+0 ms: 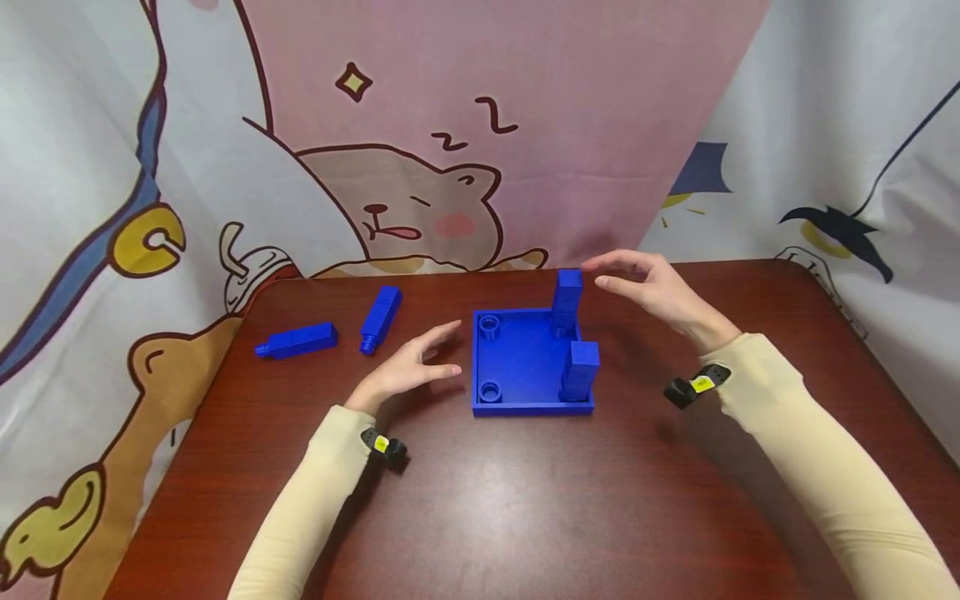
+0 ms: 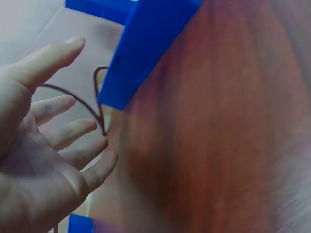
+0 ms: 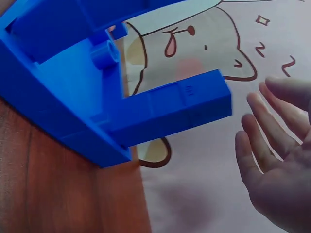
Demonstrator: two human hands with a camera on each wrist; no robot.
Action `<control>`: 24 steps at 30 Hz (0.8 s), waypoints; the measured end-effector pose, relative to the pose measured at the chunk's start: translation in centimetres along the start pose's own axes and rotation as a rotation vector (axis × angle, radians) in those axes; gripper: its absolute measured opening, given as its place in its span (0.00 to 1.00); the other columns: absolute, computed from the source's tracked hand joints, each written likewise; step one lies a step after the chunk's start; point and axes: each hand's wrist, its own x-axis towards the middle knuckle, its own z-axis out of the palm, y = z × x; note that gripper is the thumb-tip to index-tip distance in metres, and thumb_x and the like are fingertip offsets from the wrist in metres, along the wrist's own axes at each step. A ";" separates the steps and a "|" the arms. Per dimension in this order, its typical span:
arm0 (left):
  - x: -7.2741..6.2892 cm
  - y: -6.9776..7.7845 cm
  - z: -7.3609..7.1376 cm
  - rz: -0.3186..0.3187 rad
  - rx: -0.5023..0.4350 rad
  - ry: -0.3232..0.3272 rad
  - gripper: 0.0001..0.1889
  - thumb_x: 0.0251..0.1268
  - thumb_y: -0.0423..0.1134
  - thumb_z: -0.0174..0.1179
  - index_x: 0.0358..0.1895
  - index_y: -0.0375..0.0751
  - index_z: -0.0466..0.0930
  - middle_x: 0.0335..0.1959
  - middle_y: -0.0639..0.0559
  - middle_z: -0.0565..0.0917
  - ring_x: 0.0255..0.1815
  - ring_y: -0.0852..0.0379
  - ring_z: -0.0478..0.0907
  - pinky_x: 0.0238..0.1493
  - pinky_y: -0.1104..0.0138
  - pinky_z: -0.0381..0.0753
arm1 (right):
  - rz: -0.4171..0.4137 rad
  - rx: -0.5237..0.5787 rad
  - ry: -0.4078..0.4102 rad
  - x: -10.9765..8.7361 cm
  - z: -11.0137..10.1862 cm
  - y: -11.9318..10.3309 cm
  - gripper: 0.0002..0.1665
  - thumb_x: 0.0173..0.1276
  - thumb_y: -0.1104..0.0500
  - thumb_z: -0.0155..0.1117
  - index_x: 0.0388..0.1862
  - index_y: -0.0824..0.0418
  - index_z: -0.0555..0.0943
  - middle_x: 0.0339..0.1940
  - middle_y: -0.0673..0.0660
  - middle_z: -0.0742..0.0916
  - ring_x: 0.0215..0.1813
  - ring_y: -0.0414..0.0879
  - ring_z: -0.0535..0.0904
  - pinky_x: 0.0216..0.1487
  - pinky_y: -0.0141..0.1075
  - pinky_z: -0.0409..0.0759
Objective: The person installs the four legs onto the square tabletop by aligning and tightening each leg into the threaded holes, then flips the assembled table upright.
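Observation:
On the table lies a square blue tray-like base (image 1: 532, 409) with raised edges. Two blue square posts stand upright in its right corners, a far post (image 1: 567, 300) and a near post (image 1: 581, 367). Its left corners show round sockets, a far socket (image 1: 489, 326) and a near socket (image 1: 490, 392). My left hand (image 1: 408, 364) is just left of the base, thumb and fingers spread, holding nothing. Beside the top of the far post is my right hand (image 1: 660, 292), its fingers loosely extended and nothing in them. The right wrist view shows a gap between those fingers (image 3: 252, 141) and the post.
Two loose blue posts lie on the left of the brown table (image 1: 510, 517): one post (image 1: 302, 340) nearly sideways, the other post (image 1: 381, 318) slanting, each with a round threaded-looking end. A cartoon-printed curtain (image 1: 585, 125) hangs behind the table's far edge.

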 end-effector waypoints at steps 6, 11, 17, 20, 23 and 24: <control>-0.3 0.8 -1.3 -0.006 -0.095 0.114 0.35 0.63 0.28 0.62 0.72 0.29 0.58 0.70 0.30 0.62 0.69 0.32 0.59 0.66 0.43 0.56 | -0.017 0.000 0.023 0.7 1.0 1.0 0.22 0.71 0.58 0.62 0.61 0.65 0.77 0.59 0.59 0.81 0.59 0.48 0.76 0.54 0.31 0.74; -0.8 2.9 -2.3 -0.053 -0.118 0.196 0.32 0.64 0.27 0.61 0.70 0.27 0.60 0.69 0.30 0.62 0.69 0.30 0.57 0.66 0.42 0.57 | 0.044 -0.050 0.057 1.1 1.8 1.4 0.23 0.70 0.56 0.63 0.62 0.60 0.77 0.60 0.57 0.80 0.61 0.48 0.74 0.58 0.38 0.72; -0.8 1.2 -3.2 -0.058 -0.147 0.290 0.29 0.64 0.27 0.61 0.68 0.27 0.64 0.69 0.32 0.63 0.70 0.32 0.56 0.67 0.44 0.56 | 0.118 -0.037 0.058 1.5 2.4 1.8 0.23 0.71 0.58 0.61 0.63 0.64 0.76 0.62 0.61 0.79 0.63 0.55 0.73 0.62 0.52 0.69; -0.8 0.0 -3.9 -0.061 -0.148 0.351 0.28 0.64 0.27 0.61 0.67 0.29 0.65 0.69 0.32 0.64 0.70 0.34 0.57 0.67 0.45 0.57 | 0.123 -0.030 0.064 1.5 2.6 1.6 0.23 0.71 0.57 0.62 0.62 0.63 0.77 0.61 0.61 0.79 0.62 0.54 0.73 0.62 0.53 0.69; -1.4 1.0 -4.6 -0.073 -0.140 0.404 0.27 0.64 0.26 0.59 0.66 0.25 0.65 0.68 0.29 0.64 0.70 0.33 0.57 0.66 0.44 0.57 | 0.134 -0.025 0.063 1.5 2.7 1.0 0.23 0.70 0.56 0.63 0.62 0.62 0.77 0.61 0.61 0.80 0.62 0.54 0.74 0.63 0.52 0.68; -1.7 1.5 -4.9 -0.086 -0.134 0.423 0.26 0.65 0.25 0.59 0.66 0.24 0.65 0.67 0.28 0.65 0.70 0.33 0.57 0.67 0.44 0.57 | 0.139 -0.021 0.066 1.5 2.7 1.0 0.24 0.69 0.55 0.64 0.61 0.61 0.78 0.60 0.60 0.80 0.62 0.53 0.74 0.63 0.52 0.68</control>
